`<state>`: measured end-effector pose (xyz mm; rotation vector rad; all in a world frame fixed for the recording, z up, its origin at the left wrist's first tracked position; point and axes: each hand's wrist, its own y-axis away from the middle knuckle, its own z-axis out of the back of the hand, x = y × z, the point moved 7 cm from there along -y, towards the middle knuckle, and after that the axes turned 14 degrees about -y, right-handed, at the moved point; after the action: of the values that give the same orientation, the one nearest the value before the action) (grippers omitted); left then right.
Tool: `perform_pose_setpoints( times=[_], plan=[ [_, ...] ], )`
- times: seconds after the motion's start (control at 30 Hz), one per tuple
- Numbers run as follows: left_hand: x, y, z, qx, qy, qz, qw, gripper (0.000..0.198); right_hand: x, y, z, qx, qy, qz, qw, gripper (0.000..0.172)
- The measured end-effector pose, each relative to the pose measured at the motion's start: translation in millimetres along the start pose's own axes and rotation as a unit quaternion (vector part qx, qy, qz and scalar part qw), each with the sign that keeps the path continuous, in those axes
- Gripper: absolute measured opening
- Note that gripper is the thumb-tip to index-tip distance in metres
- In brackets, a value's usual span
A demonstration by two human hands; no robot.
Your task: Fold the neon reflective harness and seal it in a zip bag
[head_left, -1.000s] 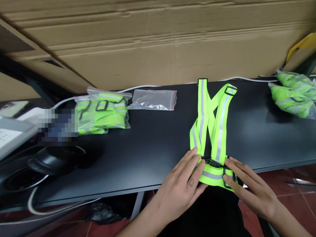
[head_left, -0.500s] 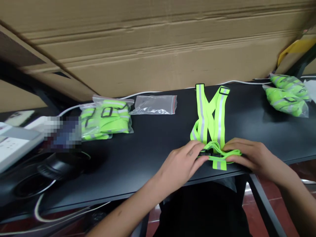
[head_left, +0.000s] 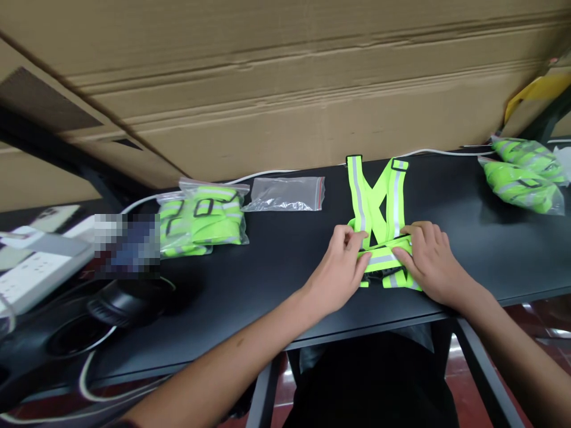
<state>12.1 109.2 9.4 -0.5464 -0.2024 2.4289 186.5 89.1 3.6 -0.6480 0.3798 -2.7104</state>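
Note:
A neon-yellow reflective vest (head_left: 378, 209) made of straps lies on the black table, its two shoulder straps crossing in an X with black buckles at the far ends. Its waist band is folded across the near part. My left hand (head_left: 341, 261) is closed on the left end of that band, thumb in front. At the right end my right hand (head_left: 430, 258) grips the same band between thumb and fingers. Below the band a black clip partly shows, along with loose strap ends.
To the left of the vest lies a flat clear zip bag (head_left: 285, 194). Bagged vests (head_left: 209, 217) lie further left, and more bagged vests (head_left: 520, 178) lie at the right. A power strip (head_left: 40, 267) and a black round device (head_left: 129, 303) stand at far left. Cardboard (head_left: 285, 89) walls the back.
The bunched waist band has been laid flatter across the straps and moved slightly away from me. Both hands have moved forward with it, still gripping its ends. The view has shifted slightly.

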Motion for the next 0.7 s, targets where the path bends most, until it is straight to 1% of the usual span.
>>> perform_pose_setpoints(
  times=[0.03,0.07,0.1,0.17,0.23,0.27,0.3,0.37,0.4,0.43,0.47,0.5,0.53,0.57,0.63,0.7],
  plan=[
    [1,0,-1.1,-0.004,0.012,0.006,1.000,0.024,4,1,3,-0.027,0.008,0.013,1.000,0.047],
    [2,0,-1.4,-0.012,0.020,0.008,1.000,0.019,9,2,5,-0.041,0.012,0.031,0.999,0.042],
    [2,0,-0.8,-0.022,0.022,0.003,1.000,0.014,15,3,7,-0.042,0.014,0.052,0.998,0.034],
    [-1,0,2.4,-0.048,0.012,-0.019,0.999,0.015,27,10,9,-0.016,0.020,0.101,0.995,0.020],
    [-4,3,7.4,-0.072,-0.014,-0.039,0.997,0.021,38,20,13,0.001,0.019,0.150,0.989,0.015],
    [-7,6,9.7,-0.077,-0.032,-0.051,0.995,0.023,42,27,15,-0.001,0.013,0.165,0.986,0.015],
    [-10,9,11.4,-0.074,-0.051,-0.063,0.994,0.024,45,34,17,-0.004,0.005,0.172,0.985,0.022],
    [-18,21,13.6,-0.053,-0.080,-0.089,0.991,0.029,48,47,18,-0.003,-0.013,0.168,0.986,0.046],
    [-23,28,13.9,-0.036,-0.086,-0.104,0.990,0.036,49,53,17,-0.002,-0.023,0.160,0.987,0.056],
    [-28,36,13.8,-0.019,-0.086,-0.118,0.989,0.047,49,59,17,-0.007,-0.033,0.150,0.988,0.060],
    [-32,45,13.7,-0.005,-0.083,-0.130,0.988,0.058,50,64,17,-0.020,-0.042,0.142,0.989,0.059],
    [-35,52,13.5,0.006,-0.081,-0.138,0.987,0.068,50,67,18,-0.038,-0.052,0.134,0.989,0.054],
    [-38,59,13.0,0.014,-0.081,-0.144,0.986,0.073,51,70,20,-0.056,-0.062,0.127,0.988,0.049],
    [-40,64,12.7,0.019,-0.084,-0.146,0.985,0.074,51,72,21,-0.071,-0.069,0.119,0.988,0.044],
    [-42,69,12.9,0.018,-0.087,-0.140,0.986,0.064,51,71,21,-0.080,-0.086,0.107,0.987,0.035],
    [-40,68,13.8,0.016,-0.078,-0.119,0.990,0.050,50,67,21,-0.072,-0.098,0.088,0.989,0.023]
  ],
)
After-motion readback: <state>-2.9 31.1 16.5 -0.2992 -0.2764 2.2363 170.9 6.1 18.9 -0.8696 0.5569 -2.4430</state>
